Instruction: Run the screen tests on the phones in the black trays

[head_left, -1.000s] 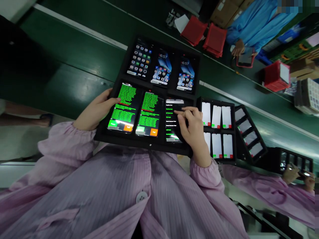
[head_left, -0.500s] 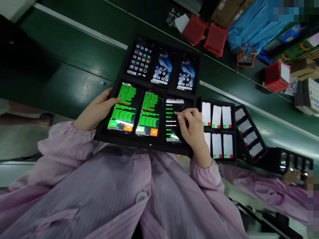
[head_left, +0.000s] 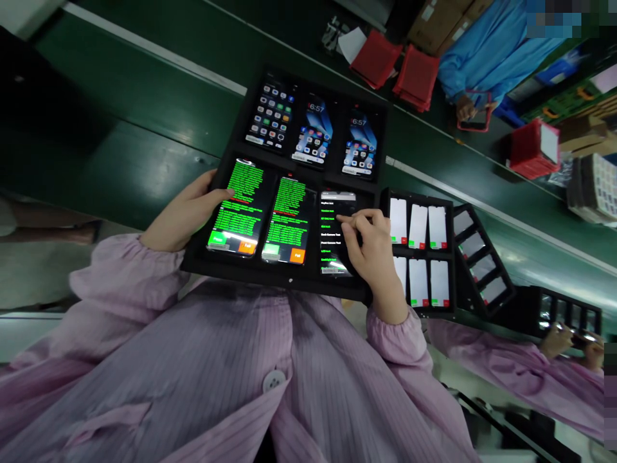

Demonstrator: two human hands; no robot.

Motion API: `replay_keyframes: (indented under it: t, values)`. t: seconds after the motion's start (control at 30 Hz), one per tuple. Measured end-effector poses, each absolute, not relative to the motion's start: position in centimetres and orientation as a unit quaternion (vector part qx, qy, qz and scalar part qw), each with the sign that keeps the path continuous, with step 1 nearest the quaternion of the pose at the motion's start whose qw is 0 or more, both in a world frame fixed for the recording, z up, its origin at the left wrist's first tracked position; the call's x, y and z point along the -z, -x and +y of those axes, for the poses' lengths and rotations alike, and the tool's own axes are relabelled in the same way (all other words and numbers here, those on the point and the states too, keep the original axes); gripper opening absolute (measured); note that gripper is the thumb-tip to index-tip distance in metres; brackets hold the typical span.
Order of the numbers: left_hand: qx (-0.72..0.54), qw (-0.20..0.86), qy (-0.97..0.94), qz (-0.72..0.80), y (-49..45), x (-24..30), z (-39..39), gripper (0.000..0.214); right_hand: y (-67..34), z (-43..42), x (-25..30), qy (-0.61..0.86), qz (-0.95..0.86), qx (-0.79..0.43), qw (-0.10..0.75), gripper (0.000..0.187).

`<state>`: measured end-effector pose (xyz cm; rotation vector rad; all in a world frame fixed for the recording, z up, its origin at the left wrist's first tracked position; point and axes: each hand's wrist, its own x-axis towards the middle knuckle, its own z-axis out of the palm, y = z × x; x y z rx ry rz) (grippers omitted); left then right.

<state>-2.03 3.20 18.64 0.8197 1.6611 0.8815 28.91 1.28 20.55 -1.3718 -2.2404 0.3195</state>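
Note:
A black phone tray (head_left: 248, 273) with six compartments is held tilted in front of me, a lit smartphone in each. My left hand (head_left: 180, 209) grips its left edge, thumb on top beside a phone (head_left: 236, 212) full of green text; its other fingers are hidden underneath. My right hand (head_left: 371, 244) holds nothing. Its index finger is stretched out over the front right phone (head_left: 332, 238), which shows a list of tests, and the other fingers are bent. Between them lies a phone (head_left: 288, 218) with green text. The back row shows home screens, including one phone (head_left: 274, 112) with app icons.
Right of my tray stand another black tray (head_left: 453, 254) of white-screened phones and a slanted tray (head_left: 504, 270). Red folders (head_left: 376, 58) lie across the green bench (head_left: 159, 83). A co-worker's hands (head_left: 559, 341) are at a far-right tray; another person in blue (head_left: 491, 51) holds a red-framed item.
My hands and the tray stay almost in place, with the right index finger still at the same phone. The co-worker's hands at the far right have shifted slightly.

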Motion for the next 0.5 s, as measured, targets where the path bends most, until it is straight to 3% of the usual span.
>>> replay_keyframes:
  t: [0.1, 0.33, 0.5]
  values:
    - [-0.363, 0.531, -0.336, 0.688, 2.1, -19.2, 3.0, 0.051, -28.9, 0.9, -20.8, 0.499, -0.810, -0.122, 0.283, 0.024]
    - [-0.321, 0.536, -0.394, 0.675, 3.7, -20.5, 1.6, 0.062, -28.9, -2.4, -22.0, 0.475, -0.726, -0.071, 0.493, 0.036]
    - [-0.252, 0.533, -0.452, 0.670, 5.3, -20.4, 0.6, 0.076, -29.0, -4.6, -22.2, 0.453, -0.789, -0.115, 0.400, 0.034]
